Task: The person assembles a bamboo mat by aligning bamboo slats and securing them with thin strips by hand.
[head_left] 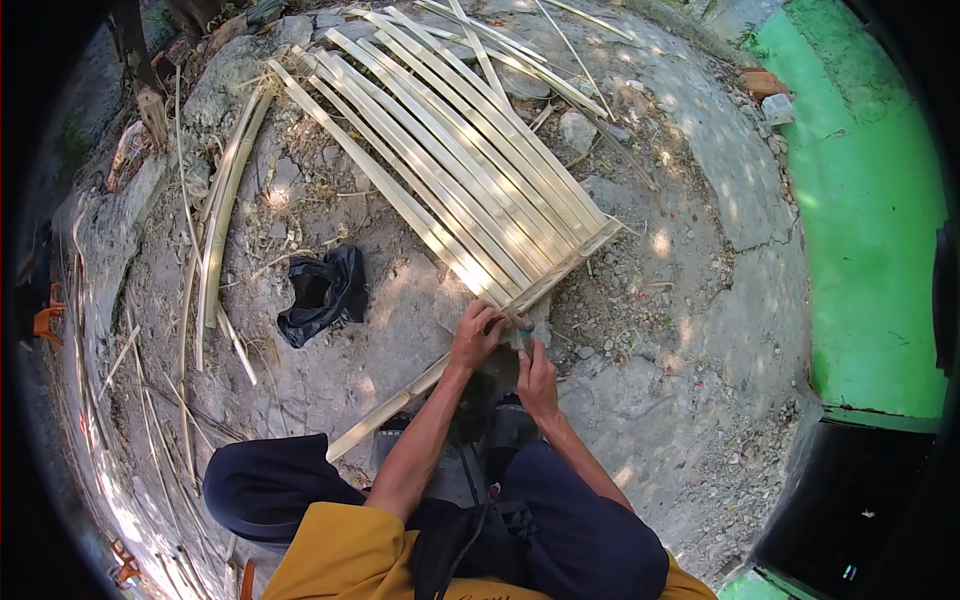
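Note:
A panel of long pale bamboo slats [455, 185] lies on the ground, its slats fanned out and joined at the near end by a bamboo crosspiece [565, 268]. My left hand [474, 338] is at the crosspiece's left corner, fingers pinched together; what is between them is too small to make out. Just right of it, my right hand [538, 380] is closed around a short hammer-like tool [525, 338] with a greenish shaft. The tool's brownish end is close to the corner. Both of my forearms reach forward between my bent knees.
Left of the panel, a crumpled black plastic bag [323, 295] sits on the ground. Long bamboo strips [225, 210] lie further left. One bamboo piece [390, 405] slants beside my left forearm. Loose slats [520, 60] lie beyond the panel. A green painted surface [870, 220] borders the right.

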The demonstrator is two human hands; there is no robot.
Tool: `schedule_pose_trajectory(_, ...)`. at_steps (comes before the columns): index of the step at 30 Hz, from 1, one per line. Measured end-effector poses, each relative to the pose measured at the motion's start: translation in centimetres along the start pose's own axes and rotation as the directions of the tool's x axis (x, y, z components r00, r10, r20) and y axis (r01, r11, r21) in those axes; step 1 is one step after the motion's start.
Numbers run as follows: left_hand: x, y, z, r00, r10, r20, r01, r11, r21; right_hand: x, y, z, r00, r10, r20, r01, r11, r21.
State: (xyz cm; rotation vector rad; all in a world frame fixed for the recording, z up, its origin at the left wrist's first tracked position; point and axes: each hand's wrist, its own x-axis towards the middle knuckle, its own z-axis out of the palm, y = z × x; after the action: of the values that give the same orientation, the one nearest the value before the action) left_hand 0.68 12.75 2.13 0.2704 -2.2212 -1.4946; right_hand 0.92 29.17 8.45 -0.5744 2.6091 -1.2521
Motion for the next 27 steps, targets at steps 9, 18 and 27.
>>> schedule_pose_trajectory(9,0.7,0.2,0.3,1.000,-0.009,0.000,0.009,1.000,-0.001,-0.5,1.0,0.4,1.000,-0.014,-0.028,0.014,1.000,-0.003)
schedule_pose_trajectory(18,0.5,0.3,-0.4,1.000,-0.007,0.013,0.006,0.999,0.034,-0.1,0.1,-0.1,0.998,0.056,-0.034,-0.055,0.998,0.029)
schedule_pose_trajectory(27,-1.4,1.8,-1.8,0.996,-0.082,-0.024,0.085,0.968,0.235,-0.2,0.8,-1.0,0.995,0.043,-0.084,-0.037,0.997,0.071)
